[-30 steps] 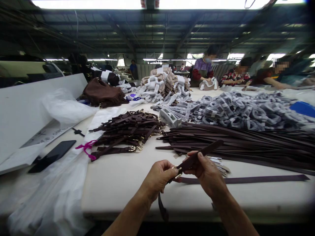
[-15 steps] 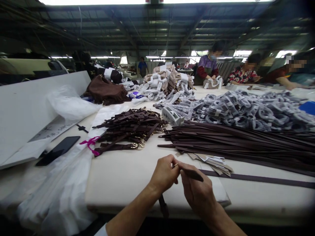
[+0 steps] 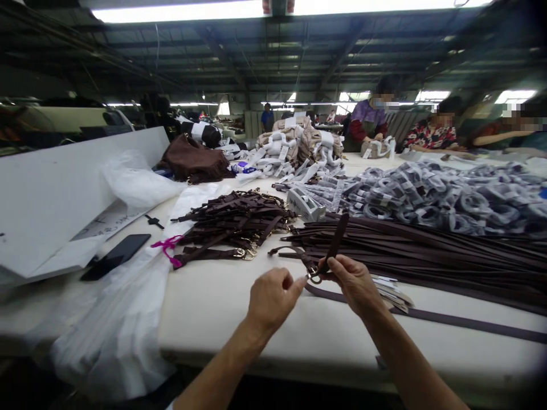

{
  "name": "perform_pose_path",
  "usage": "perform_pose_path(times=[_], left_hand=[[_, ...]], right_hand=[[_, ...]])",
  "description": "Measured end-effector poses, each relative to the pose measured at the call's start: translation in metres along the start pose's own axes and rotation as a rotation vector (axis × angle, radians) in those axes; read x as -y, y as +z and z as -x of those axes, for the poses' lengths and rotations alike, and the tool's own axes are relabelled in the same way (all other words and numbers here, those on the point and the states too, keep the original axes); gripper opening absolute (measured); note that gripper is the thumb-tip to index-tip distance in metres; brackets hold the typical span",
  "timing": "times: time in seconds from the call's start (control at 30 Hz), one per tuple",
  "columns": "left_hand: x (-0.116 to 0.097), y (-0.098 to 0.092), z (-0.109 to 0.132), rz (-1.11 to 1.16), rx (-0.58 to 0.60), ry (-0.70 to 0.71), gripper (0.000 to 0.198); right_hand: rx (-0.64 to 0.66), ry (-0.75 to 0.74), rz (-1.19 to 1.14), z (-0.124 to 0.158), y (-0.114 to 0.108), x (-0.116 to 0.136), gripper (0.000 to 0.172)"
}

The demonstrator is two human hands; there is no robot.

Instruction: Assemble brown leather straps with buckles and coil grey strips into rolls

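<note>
A short dark brown leather strap (image 3: 337, 239) is held up over the table, one end pointing upward. My right hand (image 3: 354, 283) is closed on it, pinching it between thumb and fingers. At the strap's lower part is gold-coloured metal hardware (image 3: 315, 279), a ring or buckle. My left hand (image 3: 271, 299) has its fingers curled, with the thumb tip against this metal. A thinner piece of strap curves away to the left, beyond the hands. Under and right of my right hand lies a long flat brown strap (image 3: 461, 322).
Beyond my left hand is a heap of short buckled straps (image 3: 239, 222). Long brown straps (image 3: 427, 256) lie at right, with paper slips (image 3: 391, 293) before them. Behind are a grey tape dispenser (image 3: 305, 205) and wrapped coils (image 3: 427, 191). At left are a phone (image 3: 117, 256) and plastic bags (image 3: 115, 319).
Both hands have moved apart slightly and forward, the right one more. The strap end now points up instead of lying along the right hand, and its metal hardware has come into view.
</note>
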State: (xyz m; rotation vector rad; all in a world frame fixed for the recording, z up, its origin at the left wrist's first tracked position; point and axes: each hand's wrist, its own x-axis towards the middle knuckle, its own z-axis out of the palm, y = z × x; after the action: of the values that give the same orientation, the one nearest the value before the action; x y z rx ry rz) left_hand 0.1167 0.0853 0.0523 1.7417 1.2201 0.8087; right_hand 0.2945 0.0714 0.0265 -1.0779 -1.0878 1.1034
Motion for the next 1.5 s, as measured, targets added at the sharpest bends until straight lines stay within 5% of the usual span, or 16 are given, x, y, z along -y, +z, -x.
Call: perform_pose_path(times=[0.23, 0.57, 0.73, 0.87, 0.97, 1.13, 1.5], left_hand=[[0.038, 0.036, 0.025, 0.68, 0.091, -0.154, 0.039], [0.024, 0.048, 0.038, 1.006, 0.053, -0.256, 0.047], [0.038, 0.053, 0.038, 0.998, 0.022, -0.312, 0.048], [0.048, 0.06, 0.038, 0.94, -0.019, -0.33, 0.045], [0.048, 0.063, 0.039, 0.898, -0.011, -0.324, 0.044], [0.044, 0.058, 0.043, 0.794, 0.022, -0.278, 0.044], [0.048, 0.059, 0.06, 0.522, -0.001, -0.206, 0.037]], right_hand=[[0.055, 0.042, -0.055, 0.023, 0.026, 0.0, 0.023], [0.075, -0.009, 0.02, 0.026, 0.04, 0.032, 0.022], [0.082, 0.109, 0.016, 0.032, 0.031, 0.029, 0.018], [0.302, 0.388, 0.139, 0.045, 0.017, 0.018, 0.031], [0.393, 0.449, 0.205, 0.053, 0.015, 0.011, 0.037], [0.436, 0.392, 0.27, 0.049, 0.023, 0.013, 0.038], [0.213, 0.015, 0.593, 0.015, 0.031, 0.003, 0.016]])
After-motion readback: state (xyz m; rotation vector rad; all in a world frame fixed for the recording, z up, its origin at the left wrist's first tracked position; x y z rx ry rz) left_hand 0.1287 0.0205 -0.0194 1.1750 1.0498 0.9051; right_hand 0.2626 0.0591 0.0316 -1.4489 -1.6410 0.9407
